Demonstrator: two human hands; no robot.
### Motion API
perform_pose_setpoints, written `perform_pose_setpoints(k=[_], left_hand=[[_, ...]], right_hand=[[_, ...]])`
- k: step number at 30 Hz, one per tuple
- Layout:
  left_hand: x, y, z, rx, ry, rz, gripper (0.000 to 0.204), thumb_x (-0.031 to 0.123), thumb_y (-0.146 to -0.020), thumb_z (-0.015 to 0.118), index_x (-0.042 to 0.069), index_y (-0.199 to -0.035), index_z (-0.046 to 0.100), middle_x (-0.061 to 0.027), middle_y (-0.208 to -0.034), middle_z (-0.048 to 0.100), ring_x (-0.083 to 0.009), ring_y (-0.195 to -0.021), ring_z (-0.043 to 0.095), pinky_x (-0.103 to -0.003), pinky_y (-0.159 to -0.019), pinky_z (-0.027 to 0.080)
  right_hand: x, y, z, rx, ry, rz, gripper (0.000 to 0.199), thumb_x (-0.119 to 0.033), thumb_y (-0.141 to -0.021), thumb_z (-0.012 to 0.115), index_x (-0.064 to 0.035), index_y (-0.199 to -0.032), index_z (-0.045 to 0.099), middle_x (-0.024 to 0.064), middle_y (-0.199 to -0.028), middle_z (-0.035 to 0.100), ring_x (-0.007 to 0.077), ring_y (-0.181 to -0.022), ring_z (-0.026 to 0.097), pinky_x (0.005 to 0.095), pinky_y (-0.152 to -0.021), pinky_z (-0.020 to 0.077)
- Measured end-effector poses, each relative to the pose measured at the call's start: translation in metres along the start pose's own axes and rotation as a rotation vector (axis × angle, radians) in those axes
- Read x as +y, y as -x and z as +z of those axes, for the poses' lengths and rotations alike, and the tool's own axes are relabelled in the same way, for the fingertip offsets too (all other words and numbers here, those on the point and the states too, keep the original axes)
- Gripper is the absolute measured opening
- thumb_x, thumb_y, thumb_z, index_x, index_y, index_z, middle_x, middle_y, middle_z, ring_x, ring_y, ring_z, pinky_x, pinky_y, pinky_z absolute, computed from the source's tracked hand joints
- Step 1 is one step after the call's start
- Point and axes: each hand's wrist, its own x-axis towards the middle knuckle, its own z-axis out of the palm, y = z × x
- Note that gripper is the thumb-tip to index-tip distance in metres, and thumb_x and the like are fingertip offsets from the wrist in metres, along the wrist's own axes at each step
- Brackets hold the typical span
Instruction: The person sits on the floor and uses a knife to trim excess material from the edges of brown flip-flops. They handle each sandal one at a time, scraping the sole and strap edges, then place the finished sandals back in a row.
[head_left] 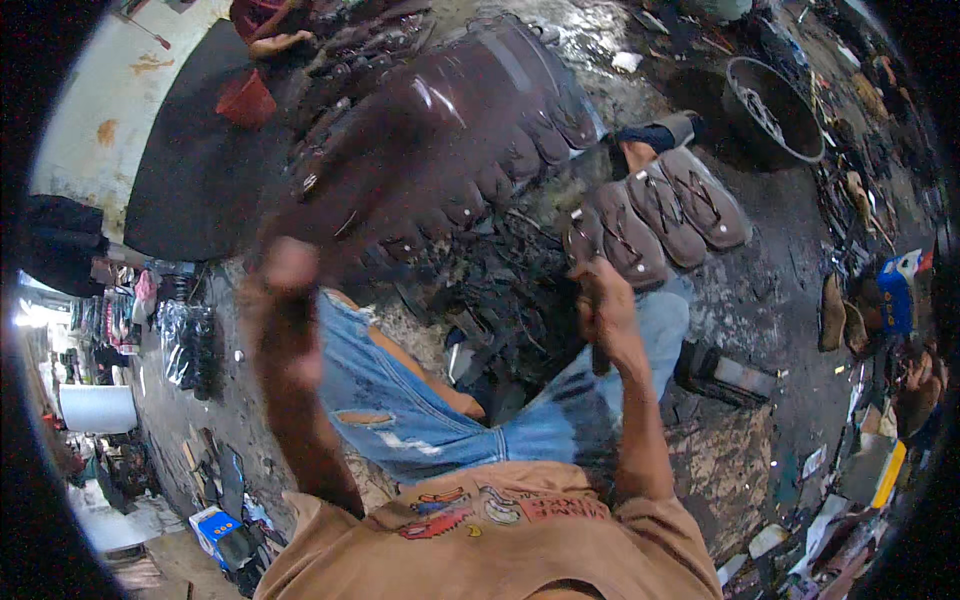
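Note:
My left hand [285, 285] is raised at the left, smeared by motion beside the near end of a big brown sheet [400, 125]; whether it grips anything cannot be made out. Several brown sandals [490, 185] lie in a row along that sheet's edge. Over my right knee, my right hand [607, 305] is closed in a fist, and a dark narrow end pokes out below it. Just beyond the fist, several brown thong sandals [685, 205] with thin dark straps lie side by side.
Between my jeans-clad legs [400, 390] is a heap of black scraps [500, 290]. A black basin [770, 115] stands at the far right, a red container [245, 98] at the far left. Blue boxes [900, 290], loose shoes and litter lie along the right. Another person's arm [280, 42] shows at the top.

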Motion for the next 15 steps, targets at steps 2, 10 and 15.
perform_pose_setpoints(k=[2,10,15], left_hand=[[-0.006,0.008,0.082,0.132,-0.12,-0.032,0.04,0.014,-0.093,0.074,0.005,-0.129,0.06,-0.0055,-0.118,0.069,-0.0179,-0.108,0.066,-0.036,-0.096,0.055],[-0.034,0.016,0.104,0.165,0.532,-0.332,0.028,0.019,-0.096,0.071,0.009,-0.122,0.065,-0.0062,-0.118,0.071,-0.0197,-0.111,0.069,-0.04,-0.099,0.057],[-0.033,0.022,0.109,0.188,0.5,-0.343,0.029,0.025,-0.098,0.068,0.006,-0.121,0.064,-0.0077,-0.116,0.072,-0.0211,-0.106,0.069,-0.038,-0.097,0.057]], right_hand=[[-0.026,0.034,-0.016,0.127,-0.201,0.328,0.036,-0.032,-0.107,0.045,-0.0017,-0.114,0.062,0.0029,-0.078,0.056,0.0141,-0.063,0.052,0.031,-0.058,0.0453],[-0.078,0.172,0.019,-0.105,0.219,-0.006,0.038,-0.039,-0.103,0.053,-0.0041,-0.112,0.064,0.0171,-0.074,0.064,0.0315,-0.063,0.065,0.0388,-0.059,0.0486],[-0.062,0.213,0.019,-0.133,0.311,0.054,0.032,-0.035,-0.1,0.057,-0.0049,-0.106,0.064,0.0203,-0.08,0.066,0.0427,-0.069,0.065,0.044,-0.06,0.0494]])
